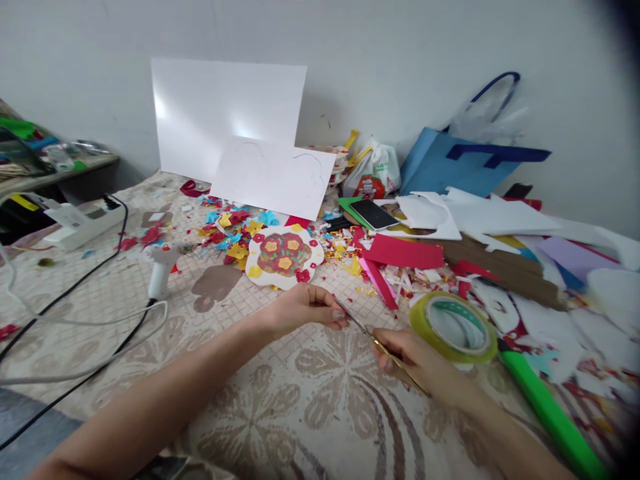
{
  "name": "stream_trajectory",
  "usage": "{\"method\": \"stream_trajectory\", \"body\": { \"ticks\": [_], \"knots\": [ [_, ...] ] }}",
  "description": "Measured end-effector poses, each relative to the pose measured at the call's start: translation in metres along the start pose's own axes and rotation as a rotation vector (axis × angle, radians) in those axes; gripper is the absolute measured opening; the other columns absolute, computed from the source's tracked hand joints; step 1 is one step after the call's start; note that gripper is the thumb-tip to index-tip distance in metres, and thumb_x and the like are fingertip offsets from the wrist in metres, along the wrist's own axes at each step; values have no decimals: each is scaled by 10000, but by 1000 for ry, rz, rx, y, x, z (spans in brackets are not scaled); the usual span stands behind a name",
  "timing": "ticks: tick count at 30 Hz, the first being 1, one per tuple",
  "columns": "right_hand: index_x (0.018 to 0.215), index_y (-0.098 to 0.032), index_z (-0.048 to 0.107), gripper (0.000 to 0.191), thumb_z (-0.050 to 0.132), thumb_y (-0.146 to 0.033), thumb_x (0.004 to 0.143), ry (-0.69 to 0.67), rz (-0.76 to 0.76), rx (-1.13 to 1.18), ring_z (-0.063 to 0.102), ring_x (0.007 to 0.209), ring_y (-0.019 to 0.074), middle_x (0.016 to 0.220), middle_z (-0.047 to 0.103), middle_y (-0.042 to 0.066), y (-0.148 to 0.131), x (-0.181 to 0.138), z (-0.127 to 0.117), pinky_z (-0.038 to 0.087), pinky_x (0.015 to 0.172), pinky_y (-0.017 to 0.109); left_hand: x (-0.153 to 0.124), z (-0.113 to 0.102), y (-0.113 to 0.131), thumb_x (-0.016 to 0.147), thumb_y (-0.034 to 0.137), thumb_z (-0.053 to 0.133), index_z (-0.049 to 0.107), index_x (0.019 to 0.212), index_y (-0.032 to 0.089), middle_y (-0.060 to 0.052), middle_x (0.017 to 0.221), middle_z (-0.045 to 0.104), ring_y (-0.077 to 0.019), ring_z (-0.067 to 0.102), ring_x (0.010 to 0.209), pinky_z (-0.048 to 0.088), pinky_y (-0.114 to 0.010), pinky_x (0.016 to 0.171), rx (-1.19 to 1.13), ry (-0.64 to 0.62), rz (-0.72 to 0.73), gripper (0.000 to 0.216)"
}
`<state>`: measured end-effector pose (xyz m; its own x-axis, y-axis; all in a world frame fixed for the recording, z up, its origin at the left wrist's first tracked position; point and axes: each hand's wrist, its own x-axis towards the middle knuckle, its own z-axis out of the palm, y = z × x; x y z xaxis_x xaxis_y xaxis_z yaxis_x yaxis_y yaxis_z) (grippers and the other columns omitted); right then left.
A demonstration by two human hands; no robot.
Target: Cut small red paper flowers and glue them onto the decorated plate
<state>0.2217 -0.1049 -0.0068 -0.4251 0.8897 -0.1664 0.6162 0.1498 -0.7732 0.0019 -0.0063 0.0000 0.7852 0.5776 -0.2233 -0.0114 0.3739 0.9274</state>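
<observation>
Two bare hands work close together over the cloth (280, 373) in my remote view. The right hand (407, 360) grips a slim gold tool (382, 347) whose tip points up to the left hand (317, 308), pinched narrow; I cannot tell whether that one holds anything. I see the flowered card (286, 259) lying just beyond the left hand, and tape (425, 327) beside the right.

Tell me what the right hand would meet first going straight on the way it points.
Most likely the left hand, close ahead by the far end of the gold-handled tool that the right hand holds; exact depth is hard to judge.
</observation>
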Motion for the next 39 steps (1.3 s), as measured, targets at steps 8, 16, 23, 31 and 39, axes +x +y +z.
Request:
{"method": "stream_trajectory", "body": {
  "ticks": [8, 16, 23, 31, 39],
  "knots": [
    [640, -186, 423, 469, 409, -607, 847, 28, -4, -56, 364, 504, 101, 548, 432, -40, 2, 1, -1, 226, 473, 223, 0, 1, 0, 670, 247, 741, 666, 713, 110, -37, 741, 706, -113, 650, 683, 510, -258, 727, -8, 6, 3, 162],
    [640, -190, 417, 426, 420, -553, 863, 44, -2, -37, 412, 503, 108, 550, 478, -32, -1, 0, 0, 252, 473, 217, 0, 0, 0, 679, 259, 738, 656, 709, 115, -44, 750, 706, -117, 650, 683, 503, -258, 721, -1, 13, 11, 169],
    [648, -188, 463, 330, 500, -441, 857, 117, 43, -9, 384, 496, 104, 518, 398, -49, -1, 4, 6, 258, 463, 207, -1, -1, 3, 686, 272, 734, 665, 738, 107, -53, 763, 707, -112, 648, 676, 506, -238, 699, 40, 26, 39, 186],
    [768, -203, 483, 267, 602, -442, 774, 447, 128, 430, 444, 483, 103, 629, 550, -26, -10, 9, 14, 378, 470, 223, 0, 7, -9, 690, 285, 730, 637, 768, 117, -52, 803, 700, -123, 654, 723, 512, -266, 721, -8, 3, -4, 207],
    [889, -217, 498, 231, 603, -399, 793, 554, 54, 506, 482, 574, 106, 973, 660, 37, -23, 9, 23, 429, 574, 253, 2, 13, -18, 691, 316, 726, 610, 775, 117, -55, 812, 696, -127, 645, 718, 501, -267, 701, -42, 5, -22, 245]
  ]
}}
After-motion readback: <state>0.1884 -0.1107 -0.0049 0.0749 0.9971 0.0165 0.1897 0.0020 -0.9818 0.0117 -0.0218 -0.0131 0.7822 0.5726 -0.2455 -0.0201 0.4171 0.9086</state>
